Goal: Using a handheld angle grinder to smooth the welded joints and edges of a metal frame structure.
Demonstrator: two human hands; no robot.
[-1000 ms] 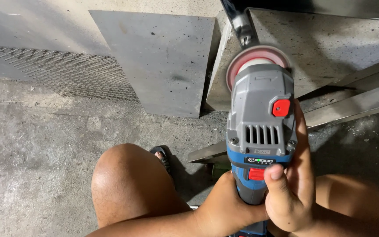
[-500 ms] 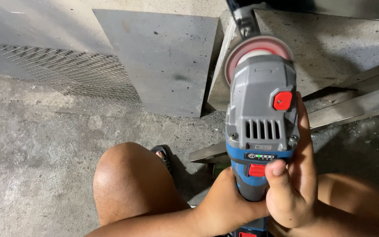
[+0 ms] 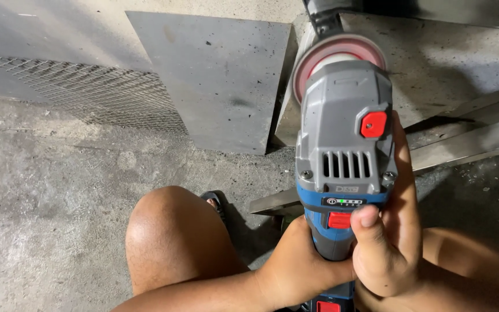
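Note:
I hold a cordless angle grinder [image 3: 345, 133], grey at the head and blue at the grip, with a red flap disc [image 3: 319, 55] pointing away from me. My left hand [image 3: 298, 266] wraps the lower grip. My right hand [image 3: 391, 242] clasps the body from the right, thumb on a red switch, fingers running up the side near a red button. The disc sits near the edge of a grey metal sheet [image 3: 446, 63] leaning at the upper right. A dark side handle [image 3: 321, 14] sticks out past the disc.
A second grey metal plate [image 3: 218, 81] leans on the wall, with expanded metal mesh [image 3: 88, 89] to its left. Steel angle bars [image 3: 463, 144] lie at the right. My bare knee [image 3: 171, 231] and a sandalled foot [image 3: 212, 202] are on the concrete floor [image 3: 47, 202].
The grinder has shifted slightly up and left, so the disc sits a little closer to the edge of the leaning sheet. Both hands keep the same grip.

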